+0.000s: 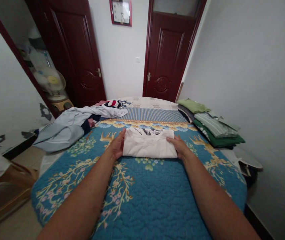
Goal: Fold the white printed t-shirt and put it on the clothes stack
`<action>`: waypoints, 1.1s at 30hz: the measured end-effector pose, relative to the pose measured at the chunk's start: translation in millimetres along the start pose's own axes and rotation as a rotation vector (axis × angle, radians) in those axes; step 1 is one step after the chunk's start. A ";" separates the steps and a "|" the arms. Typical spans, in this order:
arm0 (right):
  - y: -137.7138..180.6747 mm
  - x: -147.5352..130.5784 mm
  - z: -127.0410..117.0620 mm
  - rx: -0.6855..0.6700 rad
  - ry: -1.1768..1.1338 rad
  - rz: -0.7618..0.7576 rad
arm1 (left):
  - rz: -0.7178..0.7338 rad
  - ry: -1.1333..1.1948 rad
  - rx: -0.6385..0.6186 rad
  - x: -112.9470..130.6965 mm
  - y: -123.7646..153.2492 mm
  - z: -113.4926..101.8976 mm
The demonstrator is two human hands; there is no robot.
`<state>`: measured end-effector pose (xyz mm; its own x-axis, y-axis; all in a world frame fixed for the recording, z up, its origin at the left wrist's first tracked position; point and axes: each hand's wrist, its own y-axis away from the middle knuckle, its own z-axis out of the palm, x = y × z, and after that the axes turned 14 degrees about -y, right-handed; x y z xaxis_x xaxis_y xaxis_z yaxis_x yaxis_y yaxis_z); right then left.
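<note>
A folded white garment (149, 145) with a dark print at its far edge lies on the blue flowered quilt (142, 196) of the bed. My left hand (117, 145) rests flat against the garment's left edge, fingers together. Against the right edge lies my right hand (180, 145), palm down on the quilt. Neither hand lifts the cloth.
A heap of unfolded clothes (69, 125) lies at the bed's left side. Folded green and striped garments (211, 126) are stacked at the right by the wall. Two dark red doors (166, 53), a fan (53, 83) and a wooden chair (4, 186) stand around the bed.
</note>
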<state>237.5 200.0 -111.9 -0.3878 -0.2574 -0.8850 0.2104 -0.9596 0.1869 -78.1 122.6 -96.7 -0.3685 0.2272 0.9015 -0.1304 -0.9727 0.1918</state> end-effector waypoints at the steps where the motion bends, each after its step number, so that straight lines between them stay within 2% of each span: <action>1: -0.8 -1.0 -1.0 0.027 -0.002 0.038 | 0.026 -0.028 0.029 0.9 0.3 0.7; 4: -3.4 -6.0 -7.1 0.099 0.126 0.107 | 0.124 -0.199 0.141 0.2 0.4 2.9; 6: -5.2 -10.4 -13.7 0.159 0.328 0.044 | 0.174 -0.420 0.231 -2.3 -0.2 3.2; 11: -5.0 -21.6 -27.6 0.319 0.967 -0.387 | 0.280 -1.048 0.382 -4.1 -0.9 -0.3; 14: -1.9 -21.8 -24.6 0.268 1.158 -0.558 | 0.344 -1.248 0.454 0.6 0.7 0.0; 17: -0.8 -16.7 -16.1 0.212 1.242 -0.544 | 0.374 -1.283 0.449 5.8 2.6 3.9; 23: -3.9 -13.0 -7.8 0.194 1.340 -0.491 | 0.388 -1.249 0.402 8.5 0.5 7.5; 27: -1.0 -16.4 -9.4 0.278 1.326 -0.500 | 0.371 -1.223 0.355 3.3 -5.4 3.5; 30: 1.3 -16.3 -13.9 0.363 1.348 -0.410 | 0.346 -1.193 0.327 -0.5 -7.9 1.2; 33: 0.4 -13.6 -19.2 0.344 1.402 -0.310 | 0.328 -1.202 0.321 -1.2 -9.3 -0.7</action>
<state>260.2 205.3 -107.9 0.8308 0.0835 -0.5502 -0.0136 -0.9854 -0.1700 -77.2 131.5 -99.8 0.7377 -0.0447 0.6736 0.0967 -0.9805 -0.1709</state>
